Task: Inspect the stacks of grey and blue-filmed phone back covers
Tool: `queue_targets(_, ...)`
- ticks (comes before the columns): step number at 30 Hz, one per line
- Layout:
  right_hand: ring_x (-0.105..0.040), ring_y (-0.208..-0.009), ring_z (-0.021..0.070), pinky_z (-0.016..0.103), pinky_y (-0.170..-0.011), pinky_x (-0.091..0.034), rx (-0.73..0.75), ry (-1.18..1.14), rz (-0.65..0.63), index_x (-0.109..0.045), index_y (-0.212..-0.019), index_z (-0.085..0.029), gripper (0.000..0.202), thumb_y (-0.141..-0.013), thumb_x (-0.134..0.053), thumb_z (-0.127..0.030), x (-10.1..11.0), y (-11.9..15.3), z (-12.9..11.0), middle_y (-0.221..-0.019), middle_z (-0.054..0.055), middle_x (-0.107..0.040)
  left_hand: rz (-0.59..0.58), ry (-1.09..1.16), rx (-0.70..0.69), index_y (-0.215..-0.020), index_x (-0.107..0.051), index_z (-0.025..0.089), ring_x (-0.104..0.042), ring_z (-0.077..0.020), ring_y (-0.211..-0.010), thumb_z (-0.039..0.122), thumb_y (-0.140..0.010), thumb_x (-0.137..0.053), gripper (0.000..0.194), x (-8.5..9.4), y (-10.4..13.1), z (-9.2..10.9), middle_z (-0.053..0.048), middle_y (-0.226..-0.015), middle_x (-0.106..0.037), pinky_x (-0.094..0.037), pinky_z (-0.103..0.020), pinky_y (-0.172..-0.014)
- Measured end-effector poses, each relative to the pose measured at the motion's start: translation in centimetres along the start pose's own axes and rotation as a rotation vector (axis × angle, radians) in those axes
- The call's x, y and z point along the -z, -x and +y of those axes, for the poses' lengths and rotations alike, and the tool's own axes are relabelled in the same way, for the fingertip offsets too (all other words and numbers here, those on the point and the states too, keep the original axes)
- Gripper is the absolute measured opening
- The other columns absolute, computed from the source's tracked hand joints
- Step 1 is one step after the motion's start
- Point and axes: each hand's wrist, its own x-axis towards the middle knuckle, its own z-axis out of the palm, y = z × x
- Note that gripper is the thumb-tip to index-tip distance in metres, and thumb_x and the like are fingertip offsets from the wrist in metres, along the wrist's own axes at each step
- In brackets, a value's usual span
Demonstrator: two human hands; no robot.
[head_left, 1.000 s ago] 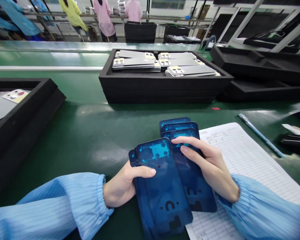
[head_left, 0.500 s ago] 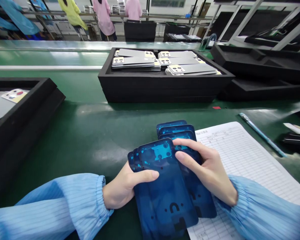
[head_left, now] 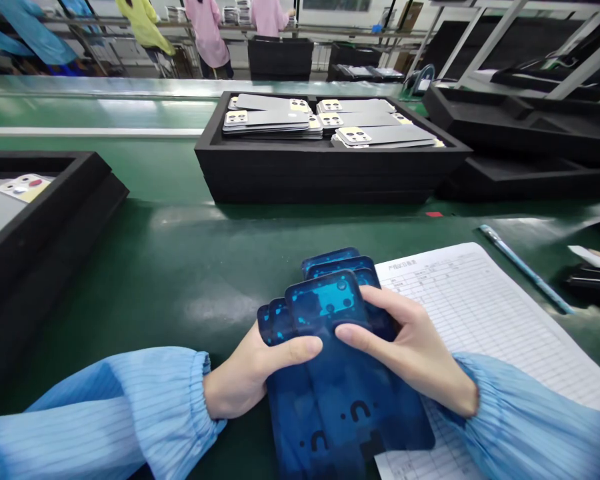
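Note:
Several thin blue phone-back sheets (head_left: pixel 345 373), with bright blue patches at their camera ends, are fanned out between my two hands. My left hand (head_left: pixel 253 367) is closed on the left part of the fan, its thumb lying across the front. My right hand (head_left: pixel 410 343) pinches the front sheet near its camera end, thumb on the face and fingers behind. Further blue sheets stick up behind, by my right fingers. The lower ends of the sheets overlap a printed form (head_left: pixel 455 300) on the green table (head_left: pixel 190 267).
A black tray (head_left: pixel 330 175) of stacked grey phone backs stands ahead. Another black tray (head_left: pixel 55 207) is at the left, and stacked black trays (head_left: pixel 525 143) stand at the right. A pen (head_left: pixel 525 268) lies beside the form. People in coloured smocks are in the background.
My right thumb and fingers have taken the front sheet, which has shifted slightly up and right over the fan. The sheets behind have moved a little left. My left hand stays nearly still.

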Motion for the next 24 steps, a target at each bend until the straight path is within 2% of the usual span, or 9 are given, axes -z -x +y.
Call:
queue_targets(2, -0.062, -0.074, 0.0168, 0.026, -0.066, -0.053, -0.048, -0.034, 0.038, -0.062, -0.088, -0.025, 0.012, -0.076, -0.062, -0.028, 0.1, 0.0, 0.1, -0.082, -0.002, -0.065, 0.024, 0.072, 0.043, -0.105, -0.059, 0.021, -0.061, -0.0213, -0.094, 0.014, -0.07, -0.059, 0.035, 0.1, 0.0, 0.1, -0.003, -0.098, -0.069, -0.047, -0.031, -0.079)
queue_targets(5, -0.062, -0.072, 0.0182, 0.026, -0.061, -0.053, -0.101, -0.1, 0.153, -0.061, -0.089, -0.025, 0.016, -0.074, -0.063, -0.031, 0.5, -0.1, 0.4, -0.081, -0.001, -0.065, 0.163, 0.148, 0.111, -0.088, -0.064, 0.015, -0.064, -0.0206, -0.078, 0.012, -0.064, -0.055, 0.026, 0.2, 0.1, 0.1, -0.003, -0.078, -0.071, -0.048, -0.031, -0.071)
queue_targets(8, -0.061, -0.071, 0.0166, 0.024, -0.059, -0.053, -0.094, -0.159, 0.263, -0.06, -0.09, -0.026, 0.014, -0.076, -0.061, -0.03, 1.1, -0.3, 0.4, -0.08, -0.002, -0.064, 0.25, 0.166, 0.144, -0.083, -0.064, 0.015, -0.064, -0.0187, -0.069, 0.01, -0.065, -0.053, 0.022, 0.1, 0.0, 0.1, -0.002, -0.072, -0.07, -0.049, -0.033, -0.07)
queue_targets(11, -0.061, -0.075, 0.0176, 0.027, -0.064, -0.054, -0.086, -0.167, 0.299, -0.059, -0.096, -0.026, 0.017, -0.08, -0.057, -0.028, 1.6, -0.6, 0.1, -0.086, 0.0, -0.064, 0.117, 0.15, 0.091, -0.091, -0.065, 0.013, -0.064, -0.0223, -0.083, 0.009, -0.07, -0.05, 0.027, -0.1, -0.1, 0.3, -0.006, -0.085, -0.071, -0.048, -0.038, -0.08)
queue_targets(13, -0.061, -0.086, 0.0209, 0.034, -0.075, -0.053, -0.072, -0.146, 0.301, -0.056, -0.105, -0.027, 0.023, -0.082, -0.054, -0.028, 1.8, -0.7, -0.1, -0.096, 0.001, -0.064, -0.011, 0.132, 0.049, -0.097, -0.065, 0.011, -0.062, -0.0247, -0.092, 0.01, -0.073, -0.047, 0.03, -0.2, -0.1, 0.4, -0.009, -0.094, -0.07, -0.045, -0.04, -0.088)
queue_targets(15, -0.056, -0.102, 0.0232, 0.038, -0.088, -0.046, -0.035, -0.096, 0.313, -0.05, -0.116, -0.029, 0.034, -0.083, -0.053, -0.027, 1.9, -0.9, 0.0, -0.112, 0.001, -0.059, -0.072, 0.119, 0.032, -0.101, -0.064, 0.01, -0.061, -0.0253, -0.096, 0.01, -0.076, -0.045, 0.031, -0.3, -0.1, 0.4, -0.01, -0.098, -0.069, -0.044, -0.039, -0.089)
queue_targets(19, -0.037, -0.123, 0.0221, 0.036, -0.102, -0.033, 0.021, -0.013, 0.262, -0.033, -0.13, -0.036, 0.051, -0.083, -0.052, -0.026, 1.7, -0.9, 0.4, -0.136, -0.006, -0.038, -0.044, 0.114, 0.02, -0.109, -0.06, 0.016, -0.062, -0.0232, -0.094, 0.009, -0.076, -0.048, 0.035, -0.2, 0.0, 0.3, -0.007, -0.099, -0.069, -0.047, -0.036, -0.086)
queue_targets(21, -0.039, -0.122, 0.0213, 0.036, -0.103, -0.032, 0.012, 0.008, 0.176, -0.042, -0.126, -0.035, 0.042, -0.085, -0.049, -0.027, 1.5, -0.7, 0.5, -0.132, -0.006, -0.044, -0.024, 0.103, 0.003, -0.114, -0.055, 0.02, -0.063, -0.0211, -0.091, 0.008, -0.076, -0.051, 0.041, -0.2, 0.0, 0.3, -0.005, -0.097, -0.07, -0.048, -0.034, -0.084)
queue_targets(24, -0.051, -0.11, 0.0207, 0.035, -0.096, -0.038, -0.022, 0.011, 0.081, -0.058, -0.11, -0.033, 0.027, -0.086, -0.046, -0.027, 1.1, -0.3, 0.6, -0.116, -0.004, -0.059, 0.0, 0.08, -0.013, -0.117, -0.052, 0.023, -0.064, -0.0193, -0.089, 0.01, -0.076, -0.055, 0.044, -0.3, 0.0, 0.3, -0.004, -0.096, -0.07, -0.047, -0.033, -0.085)
